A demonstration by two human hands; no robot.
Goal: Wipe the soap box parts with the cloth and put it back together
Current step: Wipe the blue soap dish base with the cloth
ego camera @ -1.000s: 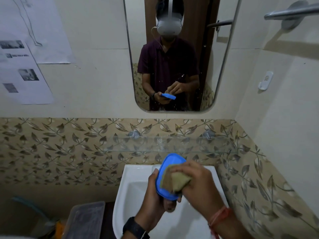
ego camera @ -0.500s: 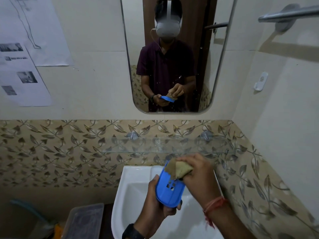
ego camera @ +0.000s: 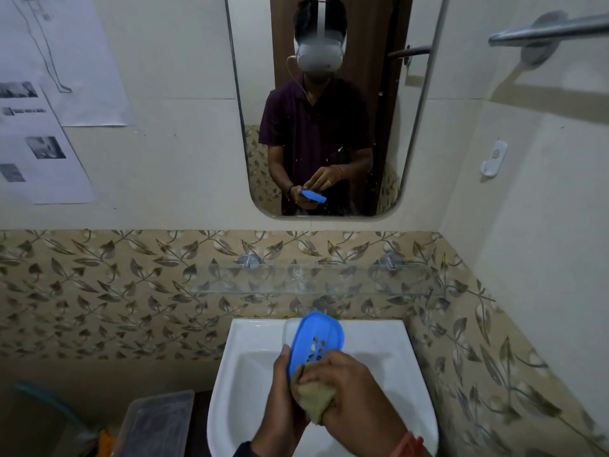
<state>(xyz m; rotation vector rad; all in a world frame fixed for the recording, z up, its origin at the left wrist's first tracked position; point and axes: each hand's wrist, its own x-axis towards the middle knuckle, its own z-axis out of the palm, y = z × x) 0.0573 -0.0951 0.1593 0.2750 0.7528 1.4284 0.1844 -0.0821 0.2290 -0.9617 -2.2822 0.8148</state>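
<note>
A cream tiled wall [ego camera: 171, 179] fills most of the view, and a band of leaf-patterned tiles [ego camera: 99, 291] runs across it lower down and on round the corner at the right. A tall mirror [ego camera: 389, 127] with rounded lower corners hangs above that band; it reflects a person in a dark short-sleeved shirt and a white headset, holding a blue piece in front of the body. Below, a white sink [ego camera: 257, 328] stands out from the patterned band, and a clear glass shelf [ego camera: 313, 280] is fixed to the wall just above it on 2 metal brackets. Several printed paper sheets [ego camera: 43, 143] are stuck to the wall at the upper left. A clear plastic container [ego camera: 155, 423] with a lid sits in the dim lower left, beside the sink. A metal towel bar [ego camera: 553, 29] juts from the right-hand wall near the top. Over the basin are both hands: the left hand [ego camera: 283, 400] grips the lower end of the blue soap box part [ego camera: 316, 334], thumb along its left rim, while the right hand [ego camera: 359, 397] has its fingers curled round a bunched tan cloth [ego camera: 313, 400] and presses it against that same lower end. The blue part is an oval tray with a cluster of small drain holes, held on a tilt with its far end up toward the wall. A small white hook [ego camera: 494, 158] is stuck to the right wall. An orange thread band [ego camera: 408, 443] circles the right wrist.
</note>
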